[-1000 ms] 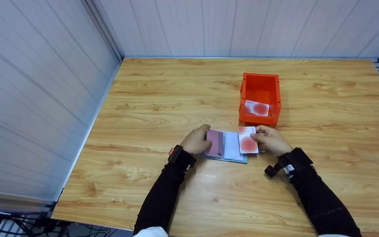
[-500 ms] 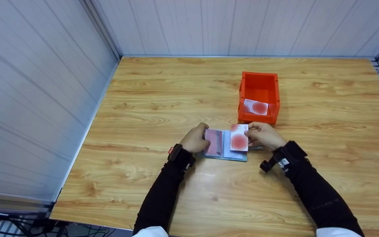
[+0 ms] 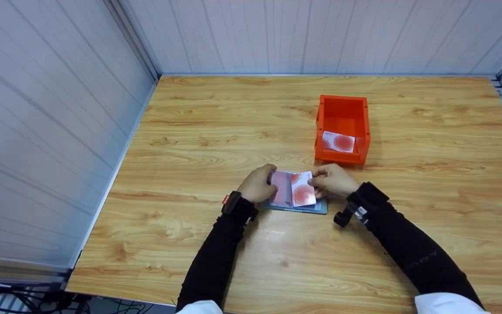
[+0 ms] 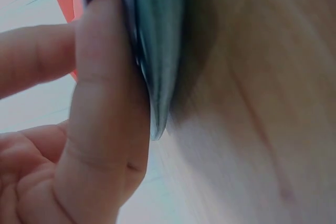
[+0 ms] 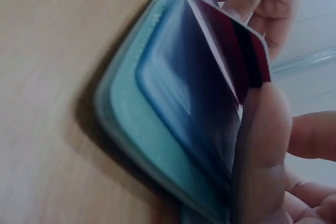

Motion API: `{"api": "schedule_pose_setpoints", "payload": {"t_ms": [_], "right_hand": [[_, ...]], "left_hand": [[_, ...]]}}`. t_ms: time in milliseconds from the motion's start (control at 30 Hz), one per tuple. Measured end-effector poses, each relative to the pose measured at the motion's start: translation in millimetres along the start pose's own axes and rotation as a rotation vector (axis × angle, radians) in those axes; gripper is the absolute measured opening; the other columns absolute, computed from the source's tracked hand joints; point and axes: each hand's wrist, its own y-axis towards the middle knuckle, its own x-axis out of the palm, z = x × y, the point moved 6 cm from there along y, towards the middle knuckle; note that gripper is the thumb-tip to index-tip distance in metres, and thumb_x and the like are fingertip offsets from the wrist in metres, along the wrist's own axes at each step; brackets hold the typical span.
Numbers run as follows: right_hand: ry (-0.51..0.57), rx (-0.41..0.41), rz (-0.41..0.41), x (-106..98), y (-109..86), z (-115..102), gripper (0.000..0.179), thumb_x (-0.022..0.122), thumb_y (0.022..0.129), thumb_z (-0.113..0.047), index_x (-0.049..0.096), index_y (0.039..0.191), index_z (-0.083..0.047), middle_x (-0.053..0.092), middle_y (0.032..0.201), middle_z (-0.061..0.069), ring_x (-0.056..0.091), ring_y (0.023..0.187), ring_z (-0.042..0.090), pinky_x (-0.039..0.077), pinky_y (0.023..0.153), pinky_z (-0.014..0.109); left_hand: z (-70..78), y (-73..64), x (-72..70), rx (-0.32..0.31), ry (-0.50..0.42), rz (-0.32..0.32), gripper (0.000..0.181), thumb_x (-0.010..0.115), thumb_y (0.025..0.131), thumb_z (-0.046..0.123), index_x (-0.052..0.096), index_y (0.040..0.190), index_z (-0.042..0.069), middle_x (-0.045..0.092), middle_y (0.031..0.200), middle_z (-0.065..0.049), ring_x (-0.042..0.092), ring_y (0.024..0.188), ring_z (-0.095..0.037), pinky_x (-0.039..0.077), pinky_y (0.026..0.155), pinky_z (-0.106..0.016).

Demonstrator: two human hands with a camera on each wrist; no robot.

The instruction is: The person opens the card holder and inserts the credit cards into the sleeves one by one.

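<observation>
A teal card holder (image 3: 322,207) with clear plastic sleeves lies spread open on the table. My left hand (image 3: 257,185) holds its left side, thumb (image 4: 100,87) over the sleeves, with the teal cover (image 4: 164,40) beside it. A pink card shows in the left sleeve (image 3: 280,188). Between thumb and fingers, my right hand (image 3: 337,180) pinches the right edge of a white card (image 3: 303,196) with red circles. That card overlaps the right-hand sleeve, its left edge close to the fold. In the right wrist view, the card's dark-striped side (image 5: 231,40) stands tilted above the blue-edged sleeves (image 5: 178,98).
Just behind the holder stands an orange-red bin (image 3: 342,157), with another white card with red circles (image 3: 339,142) leaning inside its front. The wooden table (image 3: 181,244) meets grey-white panels (image 3: 242,39) at the back and left.
My right hand has moved left with the card, from the holder's right edge to near its fold. The left hand has kept its place on the holder.
</observation>
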Motion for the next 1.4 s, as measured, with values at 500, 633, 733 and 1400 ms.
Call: {"api": "schedule_pose_setpoints", "payload": {"t_ms": [500,633,733,1400], "right_hand": [[-0.06,-0.006,0.04,3,4.4,-5,0.013,0.063,0.092,-0.005,0.053,0.097,0.002,0.061,0.07,0.002,0.063,0.053,0.008,0.057,0.055,0.023],[-0.054,-0.011,0.045,5,5.5,-6,0.013,0.063,0.091,-0.004,0.052,0.094,0.001,0.061,0.069,0.002,0.063,0.052,0.008,0.057,0.054,0.022],[-0.054,-0.018,0.035,8,6.3,-6,0.014,0.064,0.091,-0.004,0.051,0.092,0.001,0.062,0.068,0.002,0.063,0.051,0.007,0.056,0.052,0.022],[-0.064,0.0,0.05,29,11.0,-12,0.011,0.058,0.094,-0.005,0.053,0.094,0.005,0.065,0.062,0.003,0.064,0.05,0.009,0.057,0.052,0.023]], "left_hand": [[-2.1,-0.4,-0.2,-0.015,-0.023,0.001,0.06,0.061,0.081,-0.001,0.047,0.139,-0.001,0.065,0.11,-0.016,0.06,0.102,-0.027,0.051,0.095,-0.04],[-1.6,-0.7,0.3,-0.018,-0.034,-0.007,0.061,0.06,0.081,-0.001,0.046,0.14,-0.002,0.065,0.108,-0.015,0.06,0.097,-0.025,0.052,0.091,-0.038],[-1.2,-0.7,0.6,-0.018,-0.027,-0.013,0.06,0.06,0.082,-0.002,0.045,0.14,-0.002,0.063,0.099,-0.012,0.06,0.089,-0.022,0.052,0.087,-0.036],[-2.7,1.1,2.0,-0.038,-0.019,-0.01,0.062,0.062,0.084,-0.001,0.042,0.142,-0.003,0.064,0.103,-0.014,0.06,0.091,-0.023,0.053,0.087,-0.036]]}}
